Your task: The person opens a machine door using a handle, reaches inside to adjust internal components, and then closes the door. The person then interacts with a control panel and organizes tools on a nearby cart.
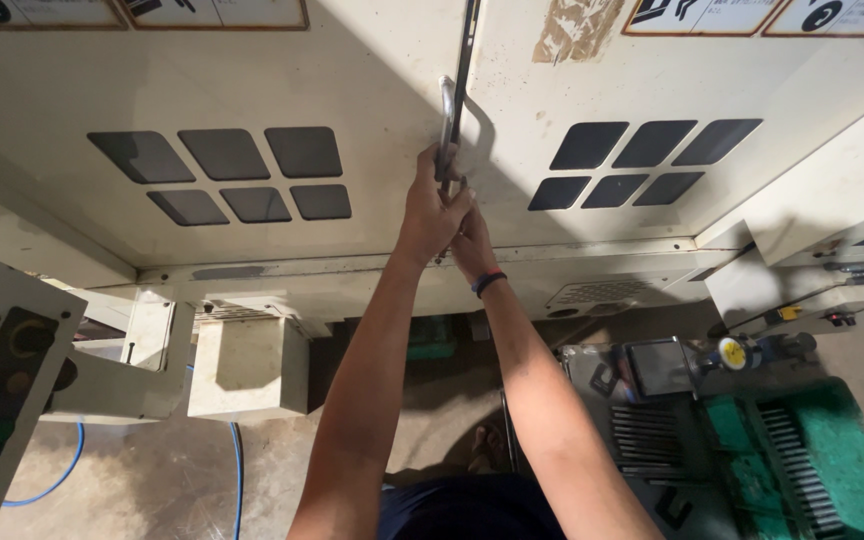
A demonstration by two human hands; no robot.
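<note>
head view: left hand [430,212] wraps closed around the metal door handle [445,118] on cream machine doors [372,80], right hand [470,240] clasped just below it, dark window panels [232,172] either side.

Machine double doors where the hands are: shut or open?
Nearly shut. Only a thin dark gap shows between the left door and right door. Left hand and right hand grip the metal handle at the seam.

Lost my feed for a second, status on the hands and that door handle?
Left hand shut on the metal door handle. Right hand tucked just below it, grip hidden. Twin cream machine doors nearly closed, narrow dark gap. Nothing blocking.
</note>
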